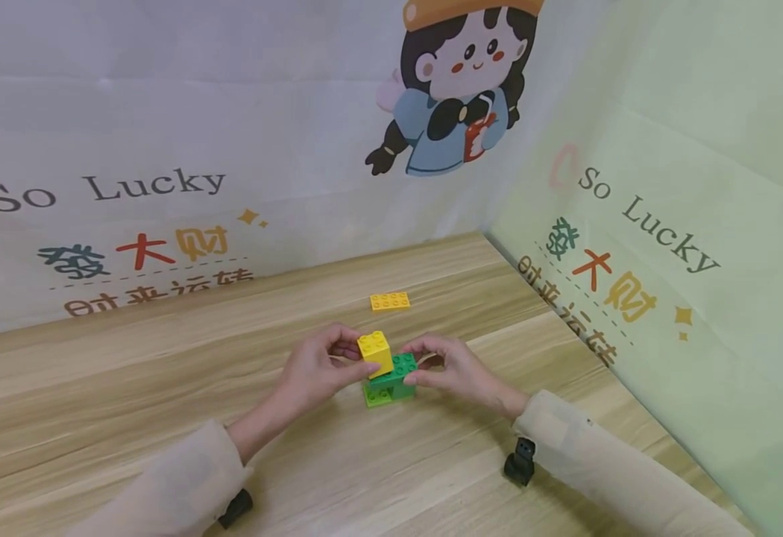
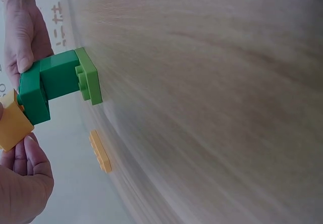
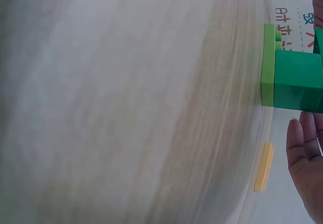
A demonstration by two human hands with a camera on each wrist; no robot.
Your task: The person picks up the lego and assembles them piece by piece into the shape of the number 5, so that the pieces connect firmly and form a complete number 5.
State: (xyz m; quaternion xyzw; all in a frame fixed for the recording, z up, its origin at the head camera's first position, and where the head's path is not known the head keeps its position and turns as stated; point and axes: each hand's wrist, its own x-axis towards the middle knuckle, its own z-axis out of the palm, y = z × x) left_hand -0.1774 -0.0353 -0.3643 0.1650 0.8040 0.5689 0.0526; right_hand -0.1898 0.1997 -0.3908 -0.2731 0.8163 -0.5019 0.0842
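Note:
In the head view, my left hand (image 1: 318, 365) pinches a yellow toy building brick (image 1: 373, 353) between thumb and fingers. The brick is tilted, over the left end of a dark green brick (image 1: 401, 365). Whether its studs are engaged I cannot tell. A second dark green block (image 3: 298, 80) stands below, on a light green plate (image 2: 90, 77) whose studs show at one end. My right hand (image 1: 455, 369) grips the dark green brick at its right end, thumb in front. Its fingers behind the stack are partly hidden.
A flat orange-yellow studded plate (image 1: 389, 300) lies on the wooden table (image 1: 311, 477) behind the hands. Printed cloth backdrops (image 1: 297, 134) rise along the table's back and right edges. Black wrist cameras (image 1: 520, 461) hang under the sleeves.

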